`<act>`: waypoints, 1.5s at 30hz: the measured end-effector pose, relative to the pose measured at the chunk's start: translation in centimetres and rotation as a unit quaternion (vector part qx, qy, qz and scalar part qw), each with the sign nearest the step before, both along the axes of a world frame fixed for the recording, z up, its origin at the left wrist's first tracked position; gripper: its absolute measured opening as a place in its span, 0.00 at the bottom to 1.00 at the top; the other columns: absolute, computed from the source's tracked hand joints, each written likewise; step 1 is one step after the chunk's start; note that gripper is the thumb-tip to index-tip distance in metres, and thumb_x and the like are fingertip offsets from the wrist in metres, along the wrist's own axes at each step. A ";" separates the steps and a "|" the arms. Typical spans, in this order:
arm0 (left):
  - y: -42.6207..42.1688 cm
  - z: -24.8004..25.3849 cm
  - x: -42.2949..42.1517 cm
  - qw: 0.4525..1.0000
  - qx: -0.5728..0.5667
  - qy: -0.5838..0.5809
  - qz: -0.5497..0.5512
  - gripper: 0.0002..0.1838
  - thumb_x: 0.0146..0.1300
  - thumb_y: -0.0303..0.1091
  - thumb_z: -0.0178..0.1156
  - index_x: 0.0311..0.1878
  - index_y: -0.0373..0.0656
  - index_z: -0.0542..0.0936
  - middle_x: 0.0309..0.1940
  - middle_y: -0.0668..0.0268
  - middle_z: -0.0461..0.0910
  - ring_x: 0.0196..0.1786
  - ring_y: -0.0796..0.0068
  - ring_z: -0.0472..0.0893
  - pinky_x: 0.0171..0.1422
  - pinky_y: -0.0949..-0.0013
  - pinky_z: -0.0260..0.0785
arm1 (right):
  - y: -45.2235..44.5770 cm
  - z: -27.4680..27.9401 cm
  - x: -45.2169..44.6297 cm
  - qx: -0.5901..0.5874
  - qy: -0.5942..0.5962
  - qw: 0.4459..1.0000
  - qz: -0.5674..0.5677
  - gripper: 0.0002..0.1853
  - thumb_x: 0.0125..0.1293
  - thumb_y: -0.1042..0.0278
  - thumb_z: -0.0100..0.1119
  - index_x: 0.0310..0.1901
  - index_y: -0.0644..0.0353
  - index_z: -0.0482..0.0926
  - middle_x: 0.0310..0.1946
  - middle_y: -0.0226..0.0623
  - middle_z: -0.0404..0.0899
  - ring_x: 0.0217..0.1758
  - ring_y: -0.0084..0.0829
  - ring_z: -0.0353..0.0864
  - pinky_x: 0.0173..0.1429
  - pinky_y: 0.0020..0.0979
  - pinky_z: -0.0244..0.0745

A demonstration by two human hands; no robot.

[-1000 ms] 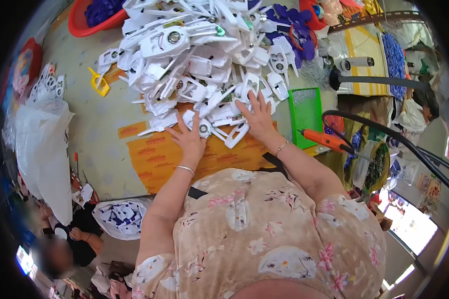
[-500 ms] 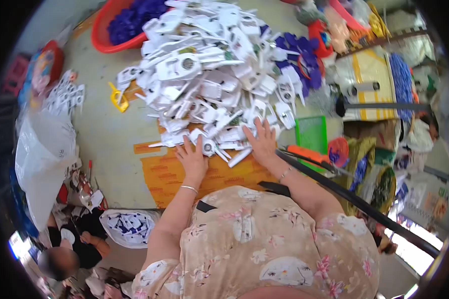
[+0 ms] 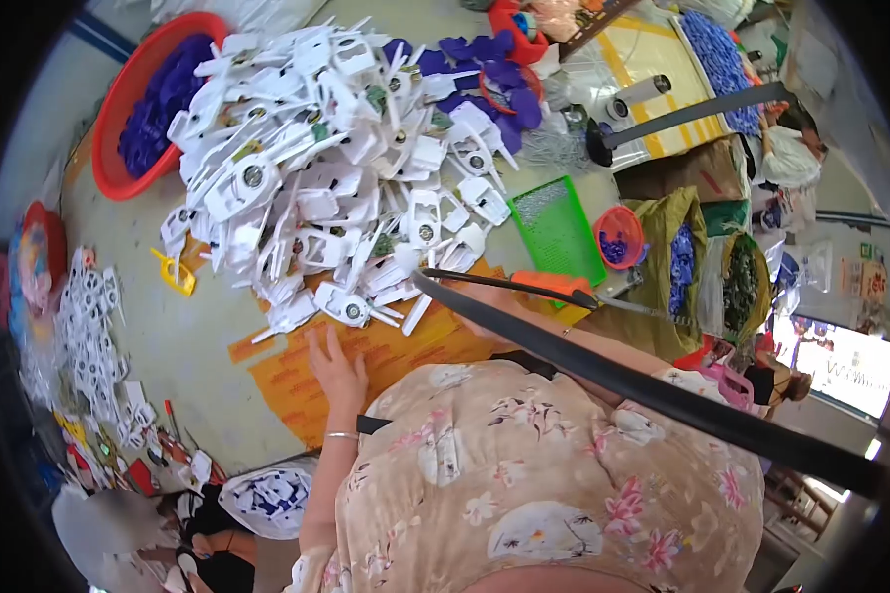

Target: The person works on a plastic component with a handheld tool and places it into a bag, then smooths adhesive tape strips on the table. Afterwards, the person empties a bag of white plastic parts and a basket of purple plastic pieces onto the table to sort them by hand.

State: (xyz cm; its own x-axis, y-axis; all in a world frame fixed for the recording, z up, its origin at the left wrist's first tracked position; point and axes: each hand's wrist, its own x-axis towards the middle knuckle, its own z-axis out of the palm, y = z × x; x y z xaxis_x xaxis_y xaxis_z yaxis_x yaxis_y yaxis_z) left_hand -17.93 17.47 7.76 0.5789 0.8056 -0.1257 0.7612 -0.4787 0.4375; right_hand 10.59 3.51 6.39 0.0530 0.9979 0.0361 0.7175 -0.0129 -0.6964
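Observation:
A large heap of white plastic parts point(image 3: 316, 188), several with round metal-looking pieces in them, covers the middle of the table. My left hand point(image 3: 336, 374) is at the near edge of the heap, over orange-brown tape on the tabletop point(image 3: 297, 385). Its fingers are apart and hold nothing. Just above its fingertips lies a white part with a round metal piece point(image 3: 346, 304). My right hand point(image 3: 473, 298) is by the heap's near right side, mostly covered by a black bar point(image 3: 603, 366) that crosses the view. Its fingers are hidden.
A red basin point(image 3: 109, 148) of purple parts stands at the far left. To the right are a green tray point(image 3: 574, 222), an orange-handled tool point(image 3: 549, 286) and a small red basket point(image 3: 631, 223). A yellow piece point(image 3: 175, 274) lies left. Another person point(image 3: 213, 539) sits lower left.
The view has turned, so the heap and basin appear further left. My left hand has drawn back from the heap. The black bar now covers most of my right hand.

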 end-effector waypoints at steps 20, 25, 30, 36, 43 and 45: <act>9.5 -3.1 40.8 0.876 0.273 -0.009 -0.397 0.28 0.62 0.39 0.63 0.67 0.55 0.73 0.75 0.57 0.62 0.80 0.43 0.52 0.76 0.27 0.43 | -17.4 -1.1 8.6 -0.221 0.195 0.950 -0.098 0.20 0.70 0.58 0.57 0.58 0.60 0.76 0.47 0.49 0.81 0.51 0.49 0.81 0.56 0.44 0.76; 10.5 -3.0 41.5 0.871 0.259 0.045 -0.416 0.17 0.63 0.38 0.59 0.56 0.51 0.79 0.55 0.58 0.75 0.71 0.49 0.65 0.77 0.27 0.41 | -15.2 5.5 11.3 -0.326 0.245 0.903 -0.133 0.13 0.70 0.65 0.58 0.51 0.62 0.75 0.43 0.45 0.81 0.45 0.40 0.81 0.52 0.40 0.76; 10.9 -3.2 38.8 0.828 0.324 -0.049 -0.455 0.07 0.58 0.35 0.60 0.38 0.45 0.82 0.45 0.60 0.73 0.61 0.53 0.72 0.76 0.29 0.48 | -16.4 0.9 12.0 -0.272 0.117 0.952 -0.076 0.09 0.67 0.70 0.58 0.46 0.61 0.79 0.37 0.52 0.82 0.44 0.52 0.82 0.47 0.45 0.76; 9.6 1.0 33.1 0.845 0.283 -0.055 -0.449 0.14 0.54 0.29 0.62 0.45 0.46 0.75 0.39 0.64 0.74 0.53 0.56 0.76 0.77 0.27 0.47 | -14.9 0.8 12.0 -0.203 0.099 0.971 -0.079 0.12 0.64 0.68 0.59 0.46 0.66 0.79 0.38 0.54 0.81 0.43 0.53 0.81 0.47 0.45 0.77; 9.2 1.7 23.2 0.843 0.289 -0.008 -0.453 0.09 0.57 0.29 0.58 0.42 0.47 0.75 0.38 0.66 0.74 0.54 0.60 0.76 0.77 0.28 0.45 | -13.4 0.1 11.8 -0.205 0.097 0.971 -0.076 0.10 0.63 0.70 0.60 0.44 0.63 0.78 0.35 0.52 0.80 0.40 0.53 0.81 0.43 0.47 0.76; 9.3 1.7 21.0 0.846 0.290 0.011 -0.447 0.09 0.57 0.28 0.58 0.43 0.46 0.75 0.39 0.65 0.74 0.59 0.58 0.75 0.77 0.28 0.45 | -11.9 1.0 12.6 -0.139 0.106 0.982 -0.074 0.09 0.63 0.70 0.60 0.44 0.61 0.78 0.34 0.50 0.80 0.38 0.53 0.81 0.41 0.46 0.76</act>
